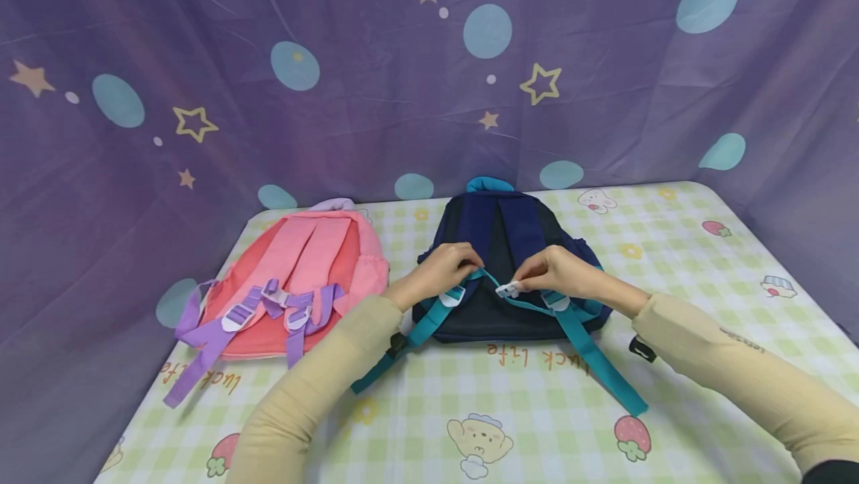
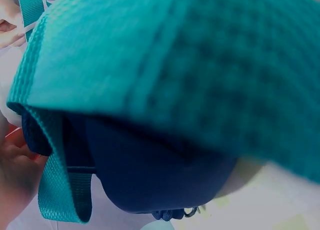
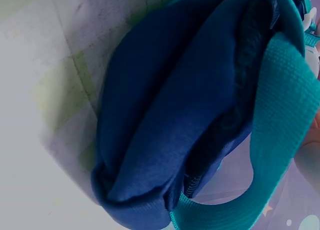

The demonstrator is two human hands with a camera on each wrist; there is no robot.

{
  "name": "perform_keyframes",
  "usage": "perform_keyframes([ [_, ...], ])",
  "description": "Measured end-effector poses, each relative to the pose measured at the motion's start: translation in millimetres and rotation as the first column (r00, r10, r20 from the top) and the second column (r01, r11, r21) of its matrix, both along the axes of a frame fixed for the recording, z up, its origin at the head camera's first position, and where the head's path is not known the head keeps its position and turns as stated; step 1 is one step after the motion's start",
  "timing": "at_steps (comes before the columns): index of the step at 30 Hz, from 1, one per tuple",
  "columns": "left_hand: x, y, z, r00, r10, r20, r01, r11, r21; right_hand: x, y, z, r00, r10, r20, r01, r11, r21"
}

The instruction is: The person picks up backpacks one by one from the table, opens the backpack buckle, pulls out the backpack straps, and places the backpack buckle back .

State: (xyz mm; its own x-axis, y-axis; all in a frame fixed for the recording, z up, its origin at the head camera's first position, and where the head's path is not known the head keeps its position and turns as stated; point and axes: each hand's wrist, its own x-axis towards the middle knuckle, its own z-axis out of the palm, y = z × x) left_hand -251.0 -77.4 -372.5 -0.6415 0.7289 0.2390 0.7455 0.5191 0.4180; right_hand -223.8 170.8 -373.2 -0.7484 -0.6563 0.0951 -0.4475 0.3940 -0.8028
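Observation:
A navy backpack (image 1: 493, 320) with teal webbing straps lies back-side up on the table. Between thumb and fingers, my right hand (image 1: 562, 272) pinches a white plastic buckle (image 1: 508, 290) over the middle of the backpack. My left hand (image 1: 448, 268) pinches a thin teal strap (image 1: 475, 274) just to the left of that buckle. White strap adjusters (image 1: 452, 296) sit on the wider teal straps at each side. A blurred teal strap (image 2: 100, 64) fills much of the left wrist view. In the right wrist view, a teal strap (image 3: 280, 104) loops beside the navy fabric (image 3: 165, 120).
To the left lies a pink backpack (image 1: 359, 283) with purple straps (image 1: 215, 342) and its buckle fastened across the middle. A checked tablecloth (image 1: 403, 409) covers the table. Behind it hangs a purple curtain (image 1: 389, 96). Loose teal strap ends (image 1: 614, 376) trail toward the front.

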Motion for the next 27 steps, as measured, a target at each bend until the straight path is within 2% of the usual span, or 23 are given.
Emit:
perform_keyframes([
  [5,-0.2,1.6,-2.0,1.000,0.009,0.016,-0.009,1.000,-0.006,0.5,1,-0.6,1.000,0.002,0.009,-0.002,1.000,0.007],
  [13,-2.2,0.7,-5.7,0.997,0.062,0.033,-0.061,0.998,-0.026,2.5,3,-0.2,1.000,0.015,-0.005,-0.015,1.000,0.016],
  [17,-3.0,0.2,-6.1,0.996,0.071,0.048,-0.070,0.997,-0.027,3.2,5,-0.4,1.000,0.026,-0.010,-0.026,0.999,0.026],
  [21,-4.2,-1.1,-6.9,0.993,0.106,0.056,-0.104,0.994,-0.036,3.6,9,-1.7,0.998,0.055,-0.002,-0.055,0.998,0.029],
  [27,-5.0,-2.4,-5.4,0.989,0.131,0.069,-0.130,0.991,-0.026,5.8,14,-1.1,0.999,0.051,-0.016,-0.050,0.998,0.041],
])
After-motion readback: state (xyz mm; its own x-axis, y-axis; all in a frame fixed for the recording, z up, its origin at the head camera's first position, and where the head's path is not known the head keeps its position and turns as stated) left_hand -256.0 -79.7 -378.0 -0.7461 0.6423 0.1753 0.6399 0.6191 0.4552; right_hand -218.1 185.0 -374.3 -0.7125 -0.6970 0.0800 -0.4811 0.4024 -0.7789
